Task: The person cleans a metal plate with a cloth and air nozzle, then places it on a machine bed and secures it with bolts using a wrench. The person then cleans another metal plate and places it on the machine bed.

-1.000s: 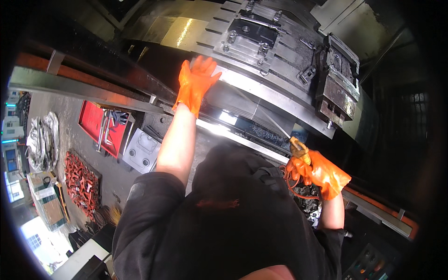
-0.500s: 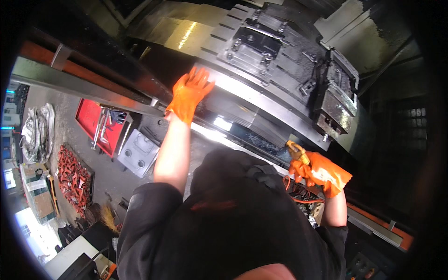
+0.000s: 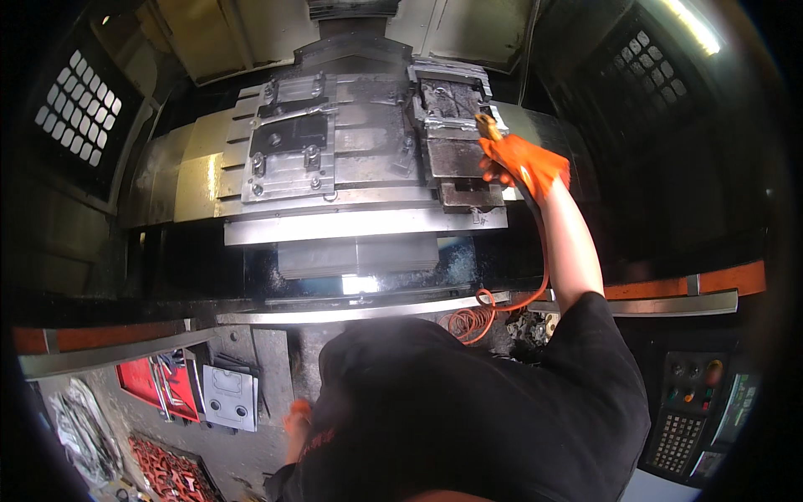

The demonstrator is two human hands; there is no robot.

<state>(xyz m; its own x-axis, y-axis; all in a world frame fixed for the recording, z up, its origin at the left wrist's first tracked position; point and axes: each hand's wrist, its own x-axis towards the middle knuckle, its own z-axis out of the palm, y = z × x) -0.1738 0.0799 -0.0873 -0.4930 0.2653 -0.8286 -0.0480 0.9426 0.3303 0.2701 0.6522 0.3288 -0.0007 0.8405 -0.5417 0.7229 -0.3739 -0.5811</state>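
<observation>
My right hand (image 3: 523, 163), in an orange rubber glove, is wrapped round a yellowish air blow gun (image 3: 488, 127). Its nozzle end points toward the machine vise (image 3: 456, 159) at the right of the metal machine table (image 3: 376, 171). An orange air hose (image 3: 544, 259) runs down from the gun past my forearm. Low beside my body hangs my left hand (image 3: 297, 416), also gloved in orange; my torso partly covers it and its fingers cannot be made out. A dark block (image 3: 290, 138) is clamped on a bolted fixture plate (image 3: 251, 180) at the table's left.
A metal sill (image 3: 335, 315) crosses in front of me, with coiled hose (image 3: 471, 322) beside it. At lower left are a red tool tray (image 3: 134, 381), a grey plate with holes (image 3: 227, 397) and a bin of red parts (image 3: 167, 468). A control panel (image 3: 682, 418) stands at right.
My right hand has carried the blow gun up over the vise. My left hand has dropped from the table's front edge down to my side. The view has turned to face the machine squarely.
</observation>
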